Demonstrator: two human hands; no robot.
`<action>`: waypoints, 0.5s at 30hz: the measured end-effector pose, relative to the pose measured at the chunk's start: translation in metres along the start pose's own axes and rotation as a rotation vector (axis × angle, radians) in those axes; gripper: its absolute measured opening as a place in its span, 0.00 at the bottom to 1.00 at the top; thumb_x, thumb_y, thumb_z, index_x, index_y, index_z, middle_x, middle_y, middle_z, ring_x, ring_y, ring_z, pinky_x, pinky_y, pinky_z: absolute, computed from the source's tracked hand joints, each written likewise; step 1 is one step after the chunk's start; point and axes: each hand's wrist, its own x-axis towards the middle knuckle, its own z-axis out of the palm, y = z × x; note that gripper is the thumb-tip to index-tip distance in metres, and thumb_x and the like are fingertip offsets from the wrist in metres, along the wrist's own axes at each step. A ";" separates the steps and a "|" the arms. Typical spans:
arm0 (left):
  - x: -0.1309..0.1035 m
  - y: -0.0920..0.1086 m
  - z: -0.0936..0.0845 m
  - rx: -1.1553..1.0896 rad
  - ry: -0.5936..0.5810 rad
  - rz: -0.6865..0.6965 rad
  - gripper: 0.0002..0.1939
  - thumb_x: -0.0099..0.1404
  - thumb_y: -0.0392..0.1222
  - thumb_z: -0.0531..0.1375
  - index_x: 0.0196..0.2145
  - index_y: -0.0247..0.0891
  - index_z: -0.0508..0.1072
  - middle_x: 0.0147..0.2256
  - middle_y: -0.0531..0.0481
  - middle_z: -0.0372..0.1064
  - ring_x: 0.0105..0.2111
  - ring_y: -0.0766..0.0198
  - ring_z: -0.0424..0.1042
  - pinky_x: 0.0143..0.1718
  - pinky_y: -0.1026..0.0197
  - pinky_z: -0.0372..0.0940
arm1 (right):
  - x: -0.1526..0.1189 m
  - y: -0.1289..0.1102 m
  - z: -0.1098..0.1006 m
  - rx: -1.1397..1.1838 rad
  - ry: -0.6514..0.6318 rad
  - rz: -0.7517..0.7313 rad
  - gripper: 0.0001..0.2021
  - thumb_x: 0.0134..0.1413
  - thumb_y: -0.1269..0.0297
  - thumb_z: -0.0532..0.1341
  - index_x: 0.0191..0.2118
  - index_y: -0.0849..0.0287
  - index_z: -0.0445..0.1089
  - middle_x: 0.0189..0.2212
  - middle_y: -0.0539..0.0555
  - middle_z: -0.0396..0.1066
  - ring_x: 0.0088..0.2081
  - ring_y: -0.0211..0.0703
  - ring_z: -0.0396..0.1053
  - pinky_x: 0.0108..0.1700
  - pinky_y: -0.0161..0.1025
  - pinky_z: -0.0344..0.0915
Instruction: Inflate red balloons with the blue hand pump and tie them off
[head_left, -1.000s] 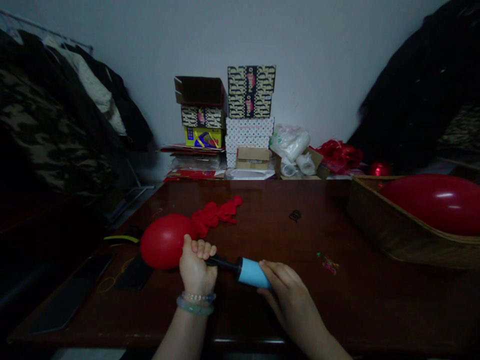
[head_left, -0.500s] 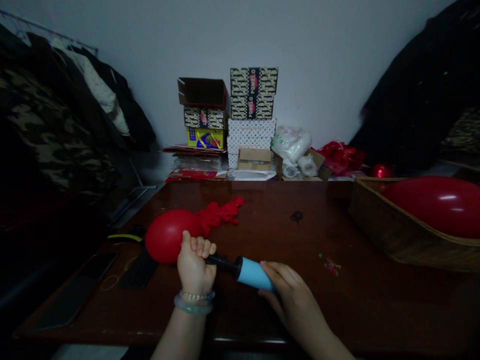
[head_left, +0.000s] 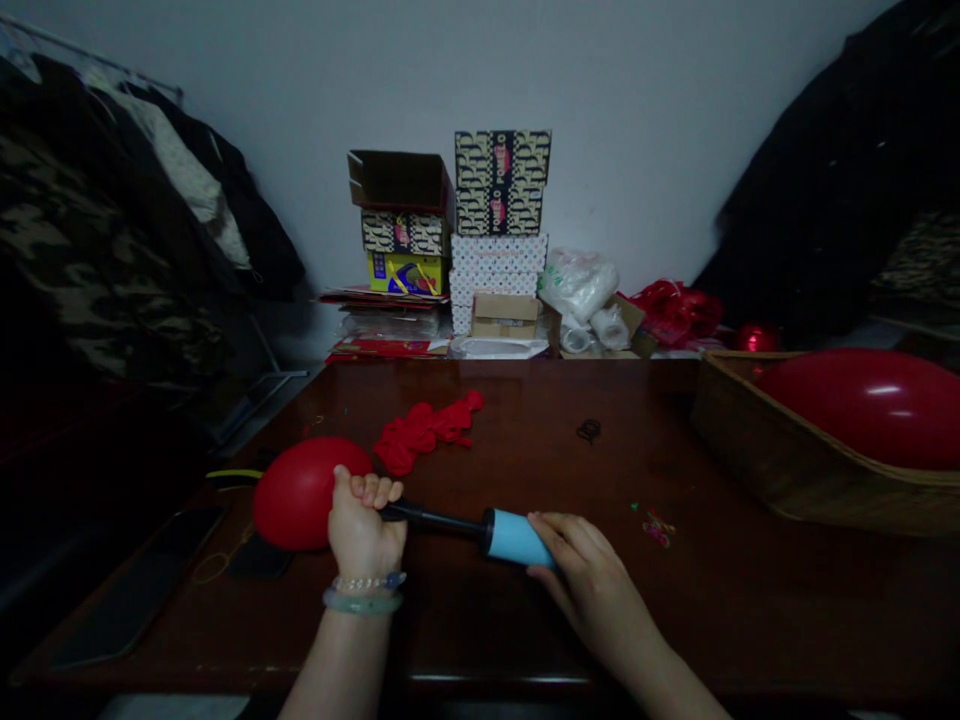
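My left hand is closed around the neck of a partly inflated red balloon and the black front end of a hand balloon pump. The balloon bulges out on the far left side of the fist; its neck is hidden in my fingers. A black shaft runs from the fist to the pump's light blue barrel. My right hand grips the barrel's right end. Behind the balloon lies a pile of flat red balloons on the dark wooden table.
A wicker basket holding a large red balloon stands at the right. Small colourful bands and a black cord lie mid-table. A dark flat slab is at the left. Stacked boxes line the back wall.
My left hand, with the balloon, has moved left and slightly nearer me. My right hand has shifted slightly right with the barrel, and more of the black shaft shows between my hands.
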 end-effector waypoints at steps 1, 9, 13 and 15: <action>-0.002 -0.003 0.001 0.000 -0.008 -0.010 0.25 0.64 0.49 0.58 0.19 0.38 0.50 0.13 0.61 0.45 0.12 0.74 0.47 0.15 0.68 0.49 | 0.000 -0.002 0.001 -0.003 0.002 0.003 0.22 0.58 0.68 0.60 0.58 0.55 0.61 0.49 0.60 0.69 0.48 0.52 0.68 0.50 0.52 0.68; -0.028 -0.032 0.005 0.015 -0.084 -0.087 0.23 0.64 0.47 0.60 0.19 0.38 0.52 0.14 0.61 0.46 0.13 0.74 0.46 0.16 0.68 0.50 | -0.004 -0.018 0.010 0.029 0.047 -0.007 0.24 0.58 0.70 0.59 0.59 0.55 0.58 0.48 0.61 0.68 0.47 0.53 0.68 0.46 0.51 0.70; -0.031 -0.035 0.006 0.028 -0.121 -0.096 0.23 0.63 0.48 0.61 0.19 0.38 0.53 0.14 0.61 0.46 0.13 0.74 0.47 0.16 0.67 0.51 | -0.002 -0.022 0.011 0.049 0.027 -0.006 0.24 0.58 0.70 0.59 0.60 0.56 0.58 0.49 0.61 0.67 0.48 0.53 0.67 0.47 0.52 0.69; -0.028 -0.033 0.006 0.030 -0.132 -0.096 0.23 0.63 0.48 0.61 0.19 0.38 0.53 0.14 0.61 0.46 0.13 0.74 0.47 0.16 0.67 0.50 | 0.000 -0.023 0.011 0.062 0.009 0.002 0.25 0.58 0.70 0.60 0.60 0.56 0.58 0.49 0.61 0.67 0.48 0.53 0.67 0.48 0.52 0.69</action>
